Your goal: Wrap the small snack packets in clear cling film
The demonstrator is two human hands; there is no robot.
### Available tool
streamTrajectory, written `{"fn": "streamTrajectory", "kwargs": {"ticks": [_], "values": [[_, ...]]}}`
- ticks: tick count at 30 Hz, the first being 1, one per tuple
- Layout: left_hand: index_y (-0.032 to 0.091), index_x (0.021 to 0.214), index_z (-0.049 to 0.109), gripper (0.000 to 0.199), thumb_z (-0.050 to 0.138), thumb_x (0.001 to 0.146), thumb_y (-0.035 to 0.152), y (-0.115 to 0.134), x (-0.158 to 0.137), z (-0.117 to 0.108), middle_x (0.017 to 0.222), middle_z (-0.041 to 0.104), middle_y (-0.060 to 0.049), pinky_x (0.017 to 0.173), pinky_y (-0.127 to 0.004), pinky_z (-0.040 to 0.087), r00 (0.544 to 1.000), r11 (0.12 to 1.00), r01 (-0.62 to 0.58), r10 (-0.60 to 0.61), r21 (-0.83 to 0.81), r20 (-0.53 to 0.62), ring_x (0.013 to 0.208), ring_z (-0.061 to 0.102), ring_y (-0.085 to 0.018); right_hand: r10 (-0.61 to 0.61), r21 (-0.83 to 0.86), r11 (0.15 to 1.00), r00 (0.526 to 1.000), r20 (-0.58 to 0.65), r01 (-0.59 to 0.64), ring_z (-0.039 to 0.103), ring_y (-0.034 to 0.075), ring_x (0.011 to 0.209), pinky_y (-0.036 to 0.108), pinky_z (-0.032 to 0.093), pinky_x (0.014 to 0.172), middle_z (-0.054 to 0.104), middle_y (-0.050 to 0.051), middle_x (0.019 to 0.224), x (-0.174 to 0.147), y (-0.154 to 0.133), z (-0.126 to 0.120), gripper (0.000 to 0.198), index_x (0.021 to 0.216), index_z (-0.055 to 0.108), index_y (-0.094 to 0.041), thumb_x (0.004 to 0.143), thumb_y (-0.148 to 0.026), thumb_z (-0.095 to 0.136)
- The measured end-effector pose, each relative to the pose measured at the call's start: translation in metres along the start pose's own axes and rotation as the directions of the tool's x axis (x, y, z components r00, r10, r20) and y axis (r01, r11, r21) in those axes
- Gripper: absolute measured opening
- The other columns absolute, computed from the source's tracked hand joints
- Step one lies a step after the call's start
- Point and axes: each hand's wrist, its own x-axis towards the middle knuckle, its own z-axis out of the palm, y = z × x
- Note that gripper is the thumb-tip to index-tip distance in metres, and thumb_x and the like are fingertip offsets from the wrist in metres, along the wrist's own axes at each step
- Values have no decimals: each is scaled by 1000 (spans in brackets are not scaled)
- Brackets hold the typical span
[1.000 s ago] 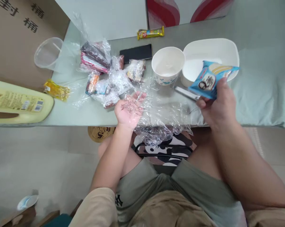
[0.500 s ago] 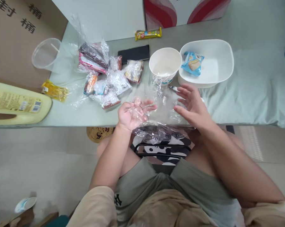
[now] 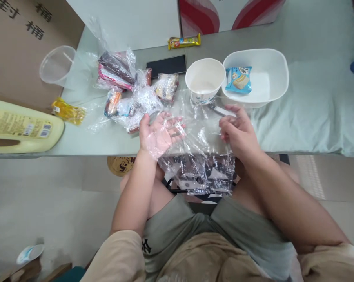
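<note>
A sheet of clear plastic wrap (image 3: 202,156) spreads between my hands, its lower part hanging over the table edge above my lap. My left hand (image 3: 162,135) is open, palm up with fingers spread, and the film lies over its palm and fingers. Fingers curled in, my right hand (image 3: 238,133) pinches the right side of the film. Just beyond it lies a slim white and dark object (image 3: 224,111), partly under the film. A white paper tub (image 3: 204,88) stands past the film, beside a white plastic basin (image 3: 272,78) with a blue snack packet (image 3: 238,80) in it.
Several film-wrapped snack bundles (image 3: 116,72) lie to the left, near a black phone (image 3: 166,66). A yellow snack bar (image 3: 184,41) rests by the boxes at the back. Farther left are a yellow jug (image 3: 24,127), a yellow packet (image 3: 68,111) and a clear lid (image 3: 56,64).
The film has been spread wider and hangs lower. My left hand has moved slightly left and opened out. My right hand's fingers have closed on the film.
</note>
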Motion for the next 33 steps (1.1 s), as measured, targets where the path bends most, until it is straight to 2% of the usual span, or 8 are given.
{"fn": "streamTrajectory", "kwargs": {"ticks": [6, 10, 13, 16, 21, 24, 29, 33], "values": [[21, 126, 55, 61, 81, 72, 32, -4, 7, -13, 79, 71, -3, 51, -20, 46, 997, 951, 54, -37, 304, -63, 63, 68, -14, -48, 17, 999, 994, -100, 50, 64, 20, 69, 31, 48, 46, 65, 7, 107, 15, 8, -31, 58, 134, 43, -40, 85, -56, 70], [29, 132, 50, 63, 80, 76, 30, -6, 13, -16, 78, 72, 2, 51, -15, 45, 970, 971, -105, 147, 214, -195, 60, 66, -9, -46, 68, 996, 998, -45, 49, 70, 22, 89, 37, 59, 63, 66, 5, 116, 6, -3, -29, 75, 146, 29, -47, 84, -52, 71], [41, 142, 36, 75, 79, 80, 35, -4, 14, -17, 81, 73, 5, 52, -15, 47, 926, 952, -213, 268, 218, -265, 59, 65, -7, -41, 24, 999, 999, 19, 40, 69, 19, 79, 36, 58, 65, 69, 2, 103, -4, -8, -22, 88, 151, 20, -45, 82, -43, 74], [42, 140, 37, 69, 77, 83, 39, -5, 13, -20, 81, 74, 5, 50, -16, 45, 903, 916, -263, 344, 304, -257, 52, 63, -7, -46, -36, 998, 999, -29, 45, 61, 14, 60, 31, 52, 55, 66, -1, 88, -5, -8, -21, 65, 142, 33, -41, 86, -42, 67], [29, 108, 59, 27, 71, 86, 42, -4, 13, -29, 69, 69, 3, 47, -17, 44, 873, 886, -294, 402, 360, -277, 51, 63, -8, -54, -10, 999, 977, -206, 54, 52, 13, 55, 29, 46, 51, 55, -1, 78, 4, -7, -26, 18, 102, 51, -32, 88, -40, 59], [26, 101, 62, 30, 74, 80, 44, 2, 9, -30, 78, 71, 0, 57, -19, 52, 895, 881, -323, 403, 344, -192, 65, 70, -12, -113, -41, 993, 983, -143, 109, 60, 17, 69, 35, 54, 62, 56, 3, 83, 4, -9, -27, 19, 101, 59, -30, 89, -45, 56], [31, 133, 56, 78, 88, 62, 27, 1, -6, -35, 103, 74, -4, 75, -26, 57, 962, 820, -260, 268, 510, 58, 81, 72, -15, -172, -283, 939, 978, 114, 198, 63, 21, 84, 41, 57, 75, 65, 3, 101, -4, -13, -26, 58, 133, 59, -32, 76, -34, 74], [20, 113, 70, 41, 77, 73, 26, -6, -9, -45, 85, 71, -3, 71, -27, 55, 943, 677, -218, 331, 703, -27, 71, 66, -14, -177, -527, 827, 980, 88, 197, 54, 18, 67, 41, 53, 74, 58, 0, 76, -5, -12, -27, 44, 123, 67, -28, 79, -27, 71]]}}
